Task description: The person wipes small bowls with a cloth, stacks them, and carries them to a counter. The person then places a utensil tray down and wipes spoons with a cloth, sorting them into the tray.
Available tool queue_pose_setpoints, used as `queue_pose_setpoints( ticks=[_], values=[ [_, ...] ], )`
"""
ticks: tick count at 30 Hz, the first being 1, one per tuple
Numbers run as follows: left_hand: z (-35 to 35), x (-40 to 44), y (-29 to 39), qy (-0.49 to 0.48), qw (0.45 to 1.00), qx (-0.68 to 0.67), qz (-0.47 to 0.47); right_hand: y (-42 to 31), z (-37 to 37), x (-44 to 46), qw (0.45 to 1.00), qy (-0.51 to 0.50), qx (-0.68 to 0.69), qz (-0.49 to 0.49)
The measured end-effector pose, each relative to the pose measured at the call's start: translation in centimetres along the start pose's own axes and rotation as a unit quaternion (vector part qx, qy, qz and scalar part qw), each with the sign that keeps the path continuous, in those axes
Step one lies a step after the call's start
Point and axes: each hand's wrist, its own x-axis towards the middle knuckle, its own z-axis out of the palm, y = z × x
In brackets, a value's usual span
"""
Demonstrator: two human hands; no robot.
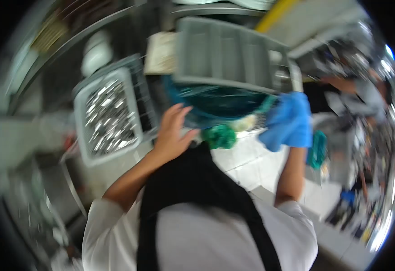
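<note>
My left hand [172,134] is bare, its thumb and fingers spread beside the near left rim of a round teal tub [224,106]. I cannot tell whether it touches the rim. Crumpled blue material [288,121], a cloth or a glove, covers my right hand [297,135] and hides its fingers. That hand is just right of the tub, near the lower right corner of a grey compartment tray [224,54]. The tray overlaps the tub's far side. Bunched green material [220,136] shows below the tub, between my hands.
On the left, a white basket [81,128] holds many shiny metal pieces, blurred. White crockery [97,56] stands behind it. A cream box [160,53] adjoins the grey tray. Another person [358,92] is at the right. Pale floor tiles [242,169] show below.
</note>
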Motion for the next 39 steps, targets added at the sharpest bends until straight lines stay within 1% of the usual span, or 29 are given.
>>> queue_pose_setpoints(
  ticks=[2, 3, 4, 5, 6, 7, 8, 9, 11, 12, 14, 16, 17, 19, 20, 22, 23, 25, 26, 27, 29, 31, 33, 34, 35, 36, 37, 38, 39],
  values=[
    [0.0, -1.2, -0.8, -0.014, 0.998, 0.007, -0.054, -1.0, 2.5, -0.3, 0.998, 0.01, -0.022, 0.052],
    [-0.2, -1.8, -1.7, -0.025, 0.997, 0.016, -0.072, -1.3, 2.0, -0.4, 0.995, 0.014, -0.102, 0.002],
    [-1.0, -2.6, -2.3, -0.011, 0.994, 0.036, -0.102, -0.8, 1.6, -1.0, 0.975, 0.012, -0.207, -0.079],
    [-1.6, -3.3, -2.7, -0.01, 0.992, 0.039, -0.119, -0.7, 0.9, -2.1, 0.942, 0.031, -0.296, -0.157],
    [-2.1, -3.9, -3.2, -0.012, 0.991, 0.037, -0.128, -0.7, 0.6, -3.5, 0.91, 0.052, -0.347, -0.223],
    [-2.6, -4.9, -4.3, -0.008, 0.989, 0.042, -0.142, -0.6, 0.6, -4.8, 0.896, 0.058, -0.356, -0.257],
    [-3.1, -6.6, -5.6, 0.016, 0.985, 0.067, -0.159, -0.4, 0.9, -6.4, 0.887, 0.058, -0.359, -0.284],
    [-4.0, -7.8, -6.5, 0.035, 0.98, 0.089, -0.177, -0.1, 1.2, -7.6, 0.885, 0.051, -0.359, -0.292],
    [-6.0, -10.4, -8.8, 0.081, 0.944, 0.131, -0.293, 0.9, 2.4, -9.3, 0.892, 0.01, -0.358, -0.275],
    [-7.0, -12.1, -11.4, 0.123, 0.934, 0.171, -0.288, 1.6, 3.3, -9.8, 0.898, -0.017, -0.355, -0.26],
    [-9.2, -16.0, -17.4, 0.186, 0.897, 0.249, -0.313, 3.6, 5.6, -10.8, 0.907, -0.074, -0.354, -0.215],
    [-12.8, -17.2, -19.8, 0.158, 0.848, 0.25, -0.44, 6.2, 8.2, -11.8, 0.913, -0.134, -0.348, -0.165],
    [-13.9, -18.0, -21.4, 0.159, 0.848, 0.248, -0.441, 7.5, 9.6, -12.2, 0.913, -0.164, -0.346, -0.139],
    [-14.9, -19.3, -24.7, 0.12, 0.817, 0.279, -0.49, 9.9, 12.2, -12.6, 0.91, -0.212, -0.342, -0.099],
    [-15.4, -19.1, -25.9, 0.119, 0.82, 0.275, -0.488, 10.8, 13.3, -12.5, 0.907, -0.234, -0.34, -0.083],
    [-15.3, -18.5, -27.9, 0.147, 0.816, 0.231, -0.509, 12.1, 15.1, -12.5, 0.901, -0.259, -0.341, -0.063],
    [-14.7, -18.3, -29.3, 0.141, 0.819, 0.223, -0.509, 12.6, 15.8, -12.7, 0.898, -0.268, -0.343, -0.054],
    [-14.3, -18.1, -32.2, 0.196, 0.825, 0.175, -0.5, 12.9, 16.6, -12.8, 0.898, -0.274, -0.342, -0.045],
    [-14.9, -16.7, -30.9, 0.162, 0.806, 0.166, -0.546, 13.0, 16.9, -13.0, 0.899, -0.274, -0.34, -0.04],
    [-14.9, -16.9, -31.5, 0.161, 0.805, 0.164, -0.547, 12.9, 17.1, -13.1, 0.9, -0.273, -0.337, -0.038],
    [-14.6, -16.7, -33.0, 0.163, 0.811, 0.214, -0.52, 12.7, 17.4, -13.3, 0.901, -0.271, -0.335, -0.04],
    [-16.5, -15.5, -29.9, 0.16, 0.814, 0.196, -0.523, 12.6, 17.8, -13.4, 0.906, -0.27, -0.324, -0.039],
    [-18.4, -16.0, -29.4, 0.154, 0.818, 0.243, -0.498, 12.7, 18.1, -13.5, 0.912, -0.267, -0.308, -0.035],
    [-18.5, -16.9, -29.5, 0.149, 0.82, 0.241, -0.498, 12.7, 18.3, -13.5, 0.915, -0.265, -0.301, -0.033],
    [-18.7, -18.0, -29.7, 0.213, 0.803, 0.014, -0.557, 12.7, 18.6, -13.4, 0.916, -0.265, -0.3, -0.032],
    [-19.1, -18.0, -28.4, 0.267, 0.738, -0.213, -0.582, 12.8, 18.8, -13.3, 0.915, -0.267, -0.3, -0.036],
    [-17.9, -18.0, -26.6, 0.27, 0.735, -0.22, -0.582, 12.7, 19.3, -12.9, 0.892, -0.267, -0.363, -0.035],
    [-16.3, -16.4, -23.4, 0.273, 0.733, -0.227, -0.581, 12.7, 19.7, -12.6, 0.871, -0.296, -0.385, -0.07],
    [-14.1, -16.5, -24.0, 0.245, 0.715, -0.27, -0.596, 12.8, 20.2, -12.2, 0.849, -0.323, -0.404, -0.107]
  ],
)
